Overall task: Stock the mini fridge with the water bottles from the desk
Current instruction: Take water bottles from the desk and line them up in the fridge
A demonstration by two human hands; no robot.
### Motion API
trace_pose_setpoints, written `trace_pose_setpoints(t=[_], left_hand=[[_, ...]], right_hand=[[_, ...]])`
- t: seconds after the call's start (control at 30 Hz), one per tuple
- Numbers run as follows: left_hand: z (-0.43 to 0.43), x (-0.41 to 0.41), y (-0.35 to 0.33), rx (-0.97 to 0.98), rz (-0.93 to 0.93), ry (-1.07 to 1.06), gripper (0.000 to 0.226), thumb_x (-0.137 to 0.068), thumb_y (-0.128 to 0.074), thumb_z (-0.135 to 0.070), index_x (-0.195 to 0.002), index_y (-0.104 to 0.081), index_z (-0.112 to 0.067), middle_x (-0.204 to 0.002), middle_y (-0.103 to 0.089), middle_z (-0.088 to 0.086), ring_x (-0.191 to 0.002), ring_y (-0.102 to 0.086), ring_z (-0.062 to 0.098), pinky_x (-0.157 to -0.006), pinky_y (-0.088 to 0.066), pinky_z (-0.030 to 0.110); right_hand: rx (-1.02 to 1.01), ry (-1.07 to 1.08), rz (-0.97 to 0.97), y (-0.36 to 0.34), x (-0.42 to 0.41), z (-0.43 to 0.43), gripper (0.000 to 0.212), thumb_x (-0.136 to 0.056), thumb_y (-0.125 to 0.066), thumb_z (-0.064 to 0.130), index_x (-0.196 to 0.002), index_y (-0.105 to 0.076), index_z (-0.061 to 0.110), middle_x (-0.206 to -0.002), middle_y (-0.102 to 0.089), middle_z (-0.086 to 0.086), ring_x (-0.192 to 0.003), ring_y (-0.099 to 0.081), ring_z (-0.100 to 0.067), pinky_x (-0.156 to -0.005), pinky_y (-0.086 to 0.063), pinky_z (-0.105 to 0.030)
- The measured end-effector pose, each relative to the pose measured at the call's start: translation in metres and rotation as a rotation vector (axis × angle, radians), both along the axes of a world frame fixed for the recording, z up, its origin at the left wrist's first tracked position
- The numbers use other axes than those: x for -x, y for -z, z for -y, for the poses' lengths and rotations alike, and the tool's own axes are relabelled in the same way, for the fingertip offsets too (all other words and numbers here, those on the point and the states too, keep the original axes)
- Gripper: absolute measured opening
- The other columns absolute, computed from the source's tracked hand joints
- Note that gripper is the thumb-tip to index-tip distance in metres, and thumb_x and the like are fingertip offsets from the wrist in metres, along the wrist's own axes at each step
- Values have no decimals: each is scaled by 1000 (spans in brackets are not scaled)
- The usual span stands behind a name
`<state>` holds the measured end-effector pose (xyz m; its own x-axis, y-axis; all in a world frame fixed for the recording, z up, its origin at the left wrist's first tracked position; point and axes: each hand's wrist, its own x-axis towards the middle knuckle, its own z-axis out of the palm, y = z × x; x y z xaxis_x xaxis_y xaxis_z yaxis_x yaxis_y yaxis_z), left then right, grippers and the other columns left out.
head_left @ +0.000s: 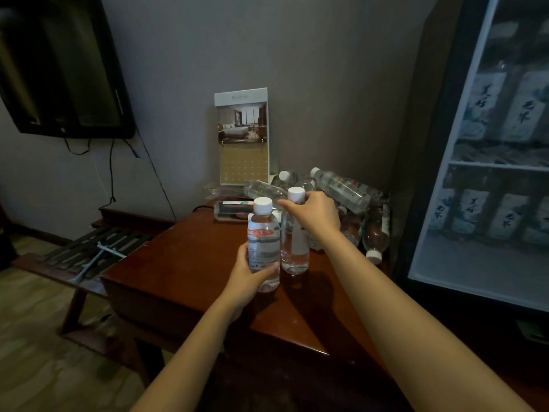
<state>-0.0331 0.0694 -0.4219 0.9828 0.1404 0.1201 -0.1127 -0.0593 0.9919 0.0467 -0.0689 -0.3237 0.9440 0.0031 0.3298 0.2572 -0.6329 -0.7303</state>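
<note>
Two clear water bottles with white caps stand upright side by side over the dark wooden desk (190,263). My left hand (251,278) grips the lower body of the left bottle (263,233). My right hand (315,215) grips the right bottle (294,251) around its neck, just under the cap. Behind them several more bottles lie in a loose pile (341,188) at the desk's back right. The fridge (487,144) stands at the right with its glass door closed; rows of labelled bottles show on its shelves.
A calendar card (242,135) leans against the wall behind the pile. A wall-mounted TV (59,63) with hanging cables is at upper left. A slatted luggage rack (89,254) with a white hanger stands left of the desk.
</note>
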Motion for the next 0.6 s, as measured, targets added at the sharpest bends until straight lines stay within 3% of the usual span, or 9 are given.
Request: trace_pose_setpoints(t=[0.07, 0.17, 0.3, 0.43, 0.6], left_hand=[[5, 1, 1, 5, 12, -33, 66, -77, -74, -14, -128, -34, -23, -116, -59, -3, -102, -60, 11, -79, -51, 25], [13, 2, 3, 22, 40, -104, 67, -72, -78, -11, -121, -35, -24, -111, -58, -2, -98, -61, 11, -66, -51, 19], [21, 6, 8, 31, 73, -157, 66, -69, -79, -8, -116, -35, -22, -103, -57, -8, -90, -60, 4, -68, -49, 18], [30, 11, 16, -102, 90, -239, 74, -64, -83, -5, -115, -33, -23, -104, -58, -6, -95, -61, 13, -85, -52, 35], [49, 32, 19, -316, 107, -212, 79, -68, -78, -10, -128, -28, -14, -109, -57, -1, -97, -62, 19, -79, -47, 29]], right_hand=[[7, -17, -13, 1, 4, 3, 53, -69, -65, 67, -84, -65, 16, -89, -69, -7, -85, -65, -24, -68, -55, -38], [29, -32, -27, 8, 15, 5, 55, -78, -63, 56, -111, -60, 12, -112, -65, -10, -104, -60, -28, -83, -52, -42], [-174, -28, -56, 36, 44, 13, 51, -88, -57, 40, -130, -41, 16, -116, -63, -10, -107, -59, -29, -90, -49, -43], [-378, -102, -144, 79, 79, 13, 44, -90, -57, 35, -127, -44, 17, -90, -65, 2, -91, -64, -19, -87, -52, -41], [-513, -157, -157, 93, 97, 18, 29, -92, -55, 31, -116, -56, 15, -105, -64, 1, -99, -61, -12, -88, -51, -29]])
